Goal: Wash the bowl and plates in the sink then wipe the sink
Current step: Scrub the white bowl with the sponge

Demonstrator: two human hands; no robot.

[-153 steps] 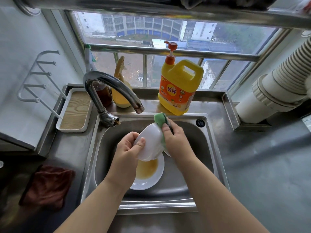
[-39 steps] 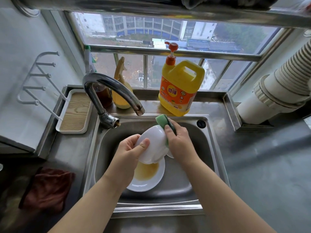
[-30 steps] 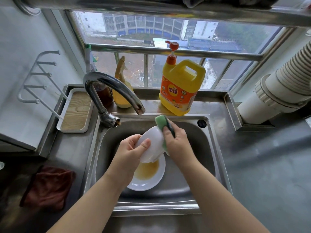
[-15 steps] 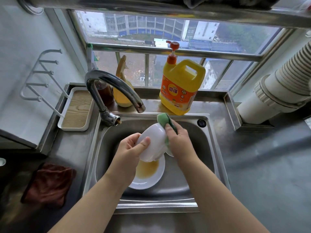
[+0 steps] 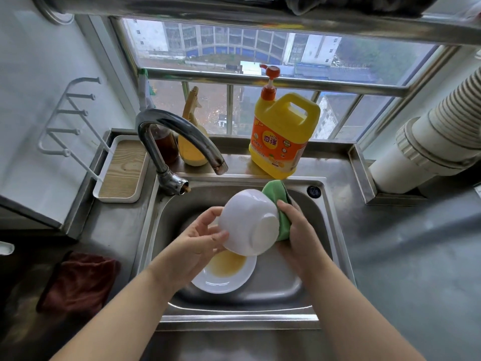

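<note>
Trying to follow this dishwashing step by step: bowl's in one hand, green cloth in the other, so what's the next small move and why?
Probably turn the white bowl with the left hand and keep rubbing with the green cloth in the right hand. The bowl's outside faces up, the faucet shows no water, so rinsing comes later; the plate below holds yellowish residue.

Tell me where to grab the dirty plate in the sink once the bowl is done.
Take the plate by its near rim, coming from the front edge of the sink. It lies flat on the basin floor with yellowish residue in its middle, and the bowl and both hands hang over its far side; the near rim looks clean and exposed.
</note>
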